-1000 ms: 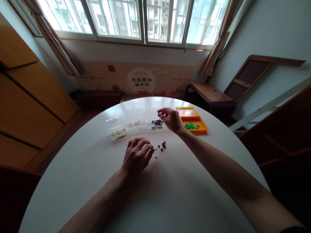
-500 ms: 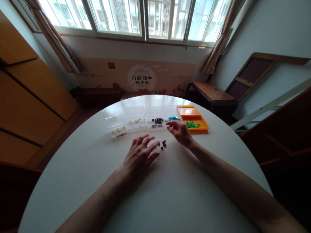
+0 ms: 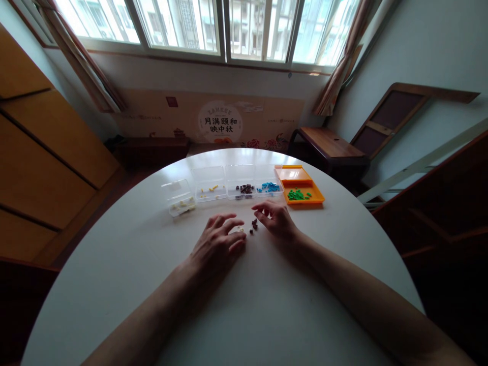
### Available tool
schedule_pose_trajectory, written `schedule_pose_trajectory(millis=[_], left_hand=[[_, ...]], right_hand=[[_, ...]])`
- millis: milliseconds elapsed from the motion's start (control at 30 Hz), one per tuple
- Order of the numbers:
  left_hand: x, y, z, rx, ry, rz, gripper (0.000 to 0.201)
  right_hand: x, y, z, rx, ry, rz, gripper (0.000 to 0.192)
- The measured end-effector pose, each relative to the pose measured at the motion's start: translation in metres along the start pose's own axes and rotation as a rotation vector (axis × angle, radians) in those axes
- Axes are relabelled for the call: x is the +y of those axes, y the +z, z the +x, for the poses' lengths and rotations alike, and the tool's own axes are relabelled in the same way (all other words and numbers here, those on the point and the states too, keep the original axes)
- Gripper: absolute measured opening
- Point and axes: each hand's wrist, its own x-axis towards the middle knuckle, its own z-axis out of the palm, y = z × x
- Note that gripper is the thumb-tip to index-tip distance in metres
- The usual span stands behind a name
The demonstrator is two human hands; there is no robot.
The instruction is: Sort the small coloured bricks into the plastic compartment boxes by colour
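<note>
A small heap of dark brown pieces (image 3: 252, 225) lies loose on the round white table (image 3: 267, 305), with a pale piece just left of it. My left hand (image 3: 215, 246) rests on the table beside them, fingers spread, holding nothing. My right hand (image 3: 275, 218) hovers just right of the heap, fingers curled loosely toward it, nothing visible in them. Behind stand several clear boxes: one with pale pieces (image 3: 179, 199), one with yellow pieces (image 3: 209, 186), one with brown pieces (image 3: 241, 185), one with blue pieces (image 3: 269, 183). An orange box (image 3: 300, 185) holds green pieces.
The boxes form a row near the table's far edge. Beyond the table are a dark wooden bench (image 3: 328, 147), a window wall with curtains, and wooden cabinets (image 3: 41, 152) on the left. A folded wooden frame leans at the right.
My right hand drew back from above the brown-piece box down to the loose heap. My left hand opened its fingers and shifted slightly by the loose pieces.
</note>
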Motion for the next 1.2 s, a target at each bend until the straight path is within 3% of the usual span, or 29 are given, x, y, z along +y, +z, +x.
schedule_pose_trajectory(millis=[433, 800, 900, 1100, 1200], left_hand=[[0.0, -0.001, 0.0, -0.009, 0.042, -0.06, 0.013], [-0.001, 0.001, 0.0, -0.03, 0.029, -0.054, 0.013], [-0.001, 0.002, 0.0, 0.032, 0.024, -0.045, 0.01], [0.002, 0.001, 0.003, 0.293, -0.008, 0.015, 0.006], [0.003, -0.001, 0.004, 0.365, -0.03, 0.046, 0.007]], right_hand=[[-0.008, 0.006, -0.005, -0.065, -0.024, -0.02, 0.014], [-0.016, 0.007, -0.007, -0.157, -0.139, -0.066, 0.011], [-0.016, 0.006, -0.007, -0.162, -0.141, -0.038, 0.012], [-0.02, 0.007, -0.007, -0.245, -0.058, 0.146, 0.013], [-0.023, 0.008, -0.008, -0.281, -0.024, 0.246, 0.016]])
